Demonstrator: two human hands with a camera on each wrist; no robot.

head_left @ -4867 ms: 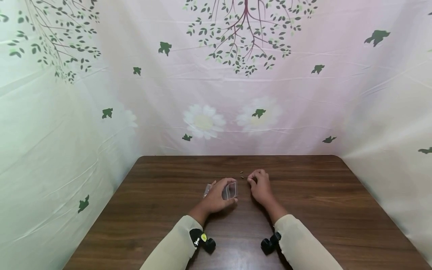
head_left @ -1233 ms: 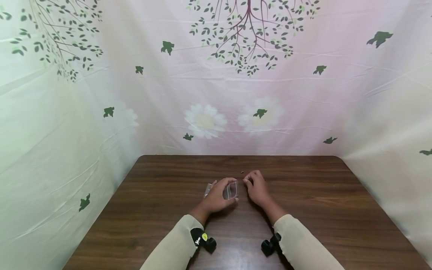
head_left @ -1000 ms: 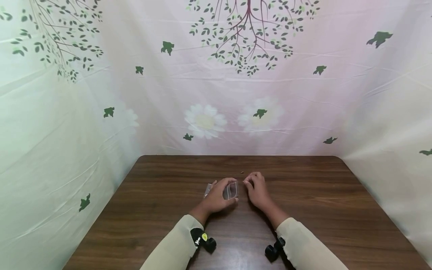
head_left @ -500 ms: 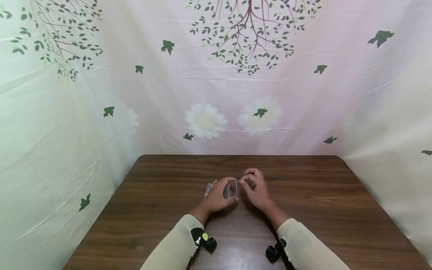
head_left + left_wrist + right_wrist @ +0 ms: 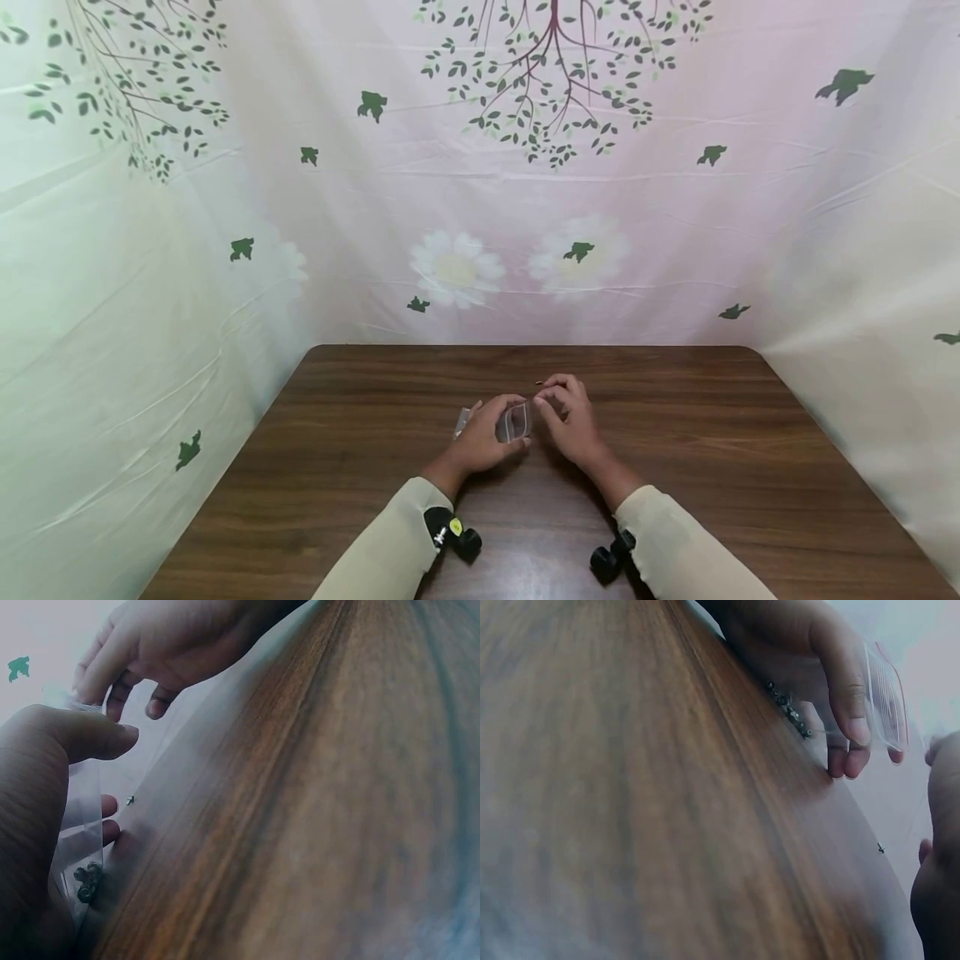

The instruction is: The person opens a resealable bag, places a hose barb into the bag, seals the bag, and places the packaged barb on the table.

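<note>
A clear zip-lock bag (image 5: 514, 423) is held open in my left hand (image 5: 483, 437), its mouth facing right. Several small dark metal pieces, which look like screws (image 5: 88, 883), lie in the bag's bottom. My right hand (image 5: 573, 425) is just right of the bag's mouth, with thumb and index fingertips close together. Whether a tiny piece is between those fingertips is too small to tell. One small metal screw (image 5: 130, 800) lies on the table beyond the bag; in the head view this screw (image 5: 538, 382) is by the right hand's fingers.
The brown wooden table (image 5: 360, 467) extends around both hands. A printed cloth (image 5: 480, 208) hangs behind it and along both sides. Black wrist cameras (image 5: 467, 545) sit at both cuffs, over light sleeves (image 5: 390, 542).
One of the two screws on the table has been picked up by my right hand. That hand has moved left to the bag's mouth, then slightly back right. The left hand stays put.
</note>
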